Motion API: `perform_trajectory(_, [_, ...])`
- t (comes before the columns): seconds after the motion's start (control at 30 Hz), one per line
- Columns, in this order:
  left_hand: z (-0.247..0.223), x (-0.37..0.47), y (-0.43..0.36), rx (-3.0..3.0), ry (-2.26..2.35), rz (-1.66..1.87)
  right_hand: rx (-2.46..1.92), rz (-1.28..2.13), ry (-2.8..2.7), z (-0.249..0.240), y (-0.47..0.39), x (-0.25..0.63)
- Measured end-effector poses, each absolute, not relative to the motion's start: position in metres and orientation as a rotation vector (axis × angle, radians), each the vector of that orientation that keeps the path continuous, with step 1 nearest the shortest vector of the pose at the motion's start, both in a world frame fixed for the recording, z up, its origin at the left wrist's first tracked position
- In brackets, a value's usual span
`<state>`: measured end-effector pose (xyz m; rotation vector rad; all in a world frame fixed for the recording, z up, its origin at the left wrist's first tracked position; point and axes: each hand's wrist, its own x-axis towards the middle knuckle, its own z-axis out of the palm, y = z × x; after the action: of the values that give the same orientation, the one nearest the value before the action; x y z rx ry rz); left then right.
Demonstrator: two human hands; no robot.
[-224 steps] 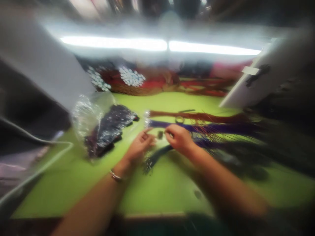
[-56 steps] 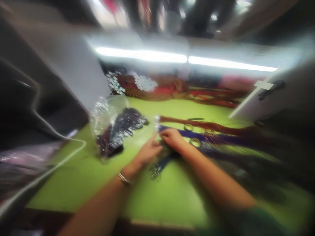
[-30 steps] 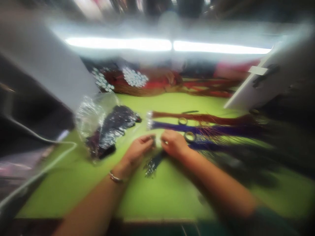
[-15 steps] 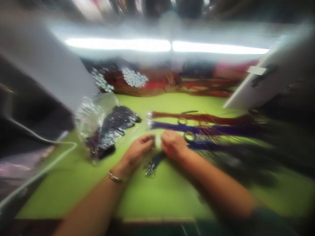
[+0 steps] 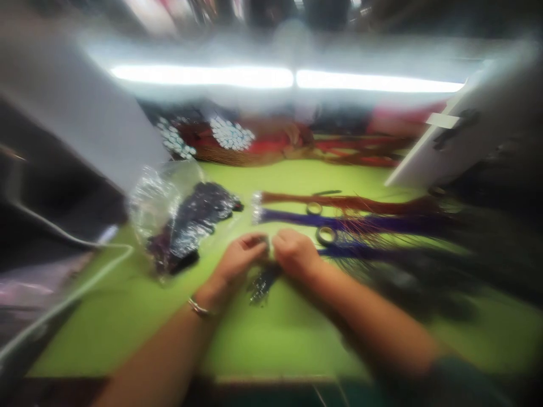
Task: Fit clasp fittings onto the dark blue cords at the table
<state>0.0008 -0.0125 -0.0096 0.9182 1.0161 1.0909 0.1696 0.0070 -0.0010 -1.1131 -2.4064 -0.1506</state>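
Over the middle of the green table, my left hand (image 5: pixel 241 257) pinches a small dark piece (image 5: pixel 265 243) between thumb and fingers; its kind is too blurred to name. My right hand (image 5: pixel 294 249) is closed close beside it, and whatever its fingers hold is hidden. Just below the two hands lies a bundle of dark wires (image 5: pixel 263 282) with shiny metal tips. Behind my right hand, blue wires (image 5: pixel 292 219) and reddish-brown wires (image 5: pixel 292 198) with whitish ends stretch to the right.
A clear plastic bag (image 5: pixel 153 192) with many small black parts (image 5: pixel 199 212) lies left on the green table (image 5: pixel 271 345). Two tape rolls, a smaller roll (image 5: pixel 314 208) and a larger roll (image 5: pixel 326 235), sit among the wires. More wire bundles (image 5: pixel 263 150) lie at the back, between side panels.
My hands have drawn closer together. The right hand has shifted slightly left and down, and the gap between the fingertips is narrower. The things on the table stay in place.
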Motion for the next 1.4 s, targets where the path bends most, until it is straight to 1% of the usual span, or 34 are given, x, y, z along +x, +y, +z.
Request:
perform_trajectory(0.17, [-0.006, 0.002, -0.012, 0.799, 0.983, 1.079, -1.105, 0.502, -2.113, 0.000, 0.014, 0.173])
perform_trajectory(0.27, [-0.002, 0.002, -0.011, 0.774, 0.981, 1.078, -1.104, 0.696, -1.962, 0.001, 0.016, 0.175])
perform_trajectory(0.37, [0.001, 0.003, -0.012, 0.743, 0.984, 1.081, -1.097, 0.599, -1.999, 0.002, 0.015, 0.175])
perform_trajectory(0.5, [0.002, 0.004, -0.012, 0.712, 0.985, 1.057, -1.120, 0.212, -2.180, 0.003, 0.010, 0.176])
perform_trajectory(0.57, [0.000, 0.004, -0.012, 0.721, 0.982, 1.051, -1.134, 0.122, -2.209, 0.004, 0.009, 0.176])
perform_trajectory(0.73, [-0.003, 0.002, -0.012, 0.755, 0.967, 1.059, -1.177, 0.227, -2.128, 0.003, 0.010, 0.176])
perform_trajectory(1.03, [-0.004, 0.001, -0.012, 0.771, 0.960, 1.058, -1.158, 0.170, -2.149, -0.001, 0.010, 0.176])
perform_trajectory(1.27, [-0.007, 0.005, -0.014, 0.932, 1.015, 1.098, -1.215, 0.442, -2.081, 0.000, 0.008, 0.171])
perform_trajectory(1.4, [-0.011, 0.006, -0.014, 0.996, 1.029, 1.087, -1.158, 0.364, -2.151, -0.003, 0.009, 0.169])
